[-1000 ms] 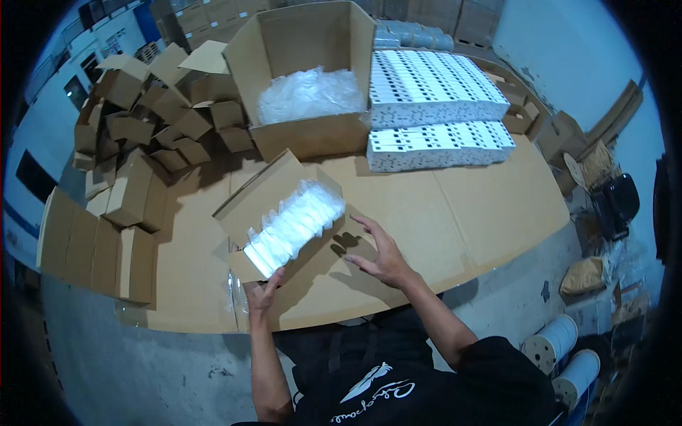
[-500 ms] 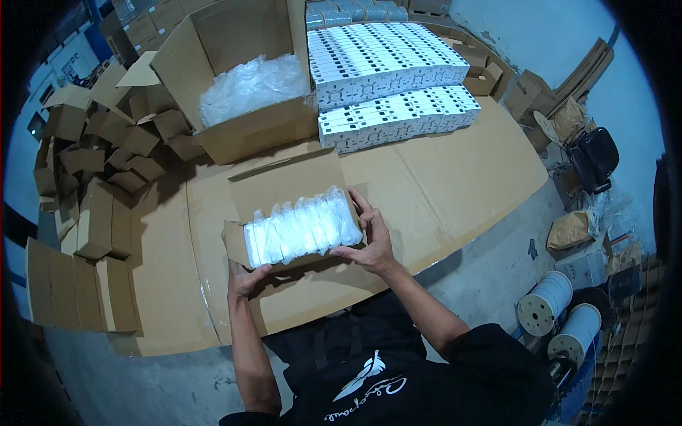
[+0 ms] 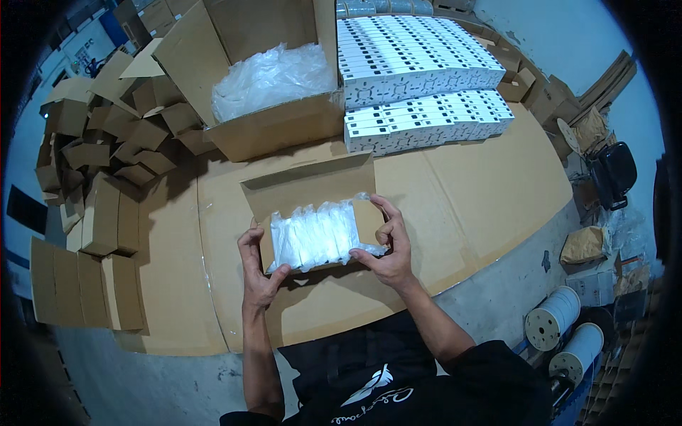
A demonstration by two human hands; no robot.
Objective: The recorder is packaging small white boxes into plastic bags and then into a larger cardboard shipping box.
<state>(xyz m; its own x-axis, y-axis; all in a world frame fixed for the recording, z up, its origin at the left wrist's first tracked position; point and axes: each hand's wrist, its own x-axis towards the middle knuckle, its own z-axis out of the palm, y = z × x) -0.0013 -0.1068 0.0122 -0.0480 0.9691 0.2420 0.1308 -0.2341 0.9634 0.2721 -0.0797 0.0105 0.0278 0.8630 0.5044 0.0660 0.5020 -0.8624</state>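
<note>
A small open cardboard box (image 3: 312, 186) lies on the cardboard-covered table, its lid flap standing up at the far side. A row of several clear plastic packets (image 3: 316, 234) fills it. My left hand (image 3: 257, 268) grips the box's left end, thumb on the front edge. My right hand (image 3: 387, 245) grips the right end, fingers curled over the side flap and touching the packets.
A large open carton (image 3: 284, 128) with crumpled clear plastic sits behind. Two stacks of white printed boxes (image 3: 419, 85) stand at the back right. A heap of small folded cardboard boxes (image 3: 114, 156) lies left. Spools (image 3: 561, 334) stand on the floor at right.
The small box has been turned from a slant to lie square in front of me. Both hands have closed on its two ends.
</note>
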